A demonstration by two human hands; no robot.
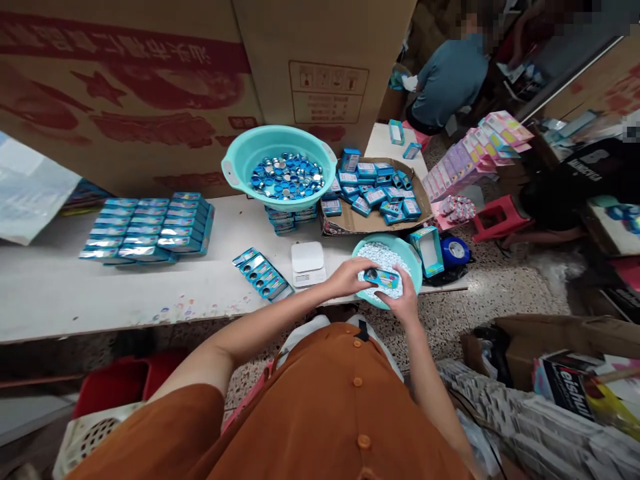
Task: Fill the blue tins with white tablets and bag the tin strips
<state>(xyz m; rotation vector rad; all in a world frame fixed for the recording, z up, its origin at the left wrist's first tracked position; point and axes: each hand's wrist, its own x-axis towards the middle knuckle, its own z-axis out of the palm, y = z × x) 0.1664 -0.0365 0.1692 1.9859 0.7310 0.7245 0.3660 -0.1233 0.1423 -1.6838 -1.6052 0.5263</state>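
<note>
A small blue printed box [383,277] is gripped at its two ends, my left hand [350,276] on one and my right hand [404,299] on the other. Both hands hold it over a turquoise basin [416,261] filled with small white pellets [383,255]. A dark round spot shows at the box's left end. Left of the basin lies a white kitchen scale [308,261]. Beyond the scale, a tray of small blue boxes [261,275] with dark round openings rests at an angle on the table.
A turquoise colander [280,137] of blue and silver caps stands at the back. A cardboard tray [345,227] holds loose blue boxes. Stacked boxes [147,227] are at left on the white table [50,293]. A person [450,80] sits at back right.
</note>
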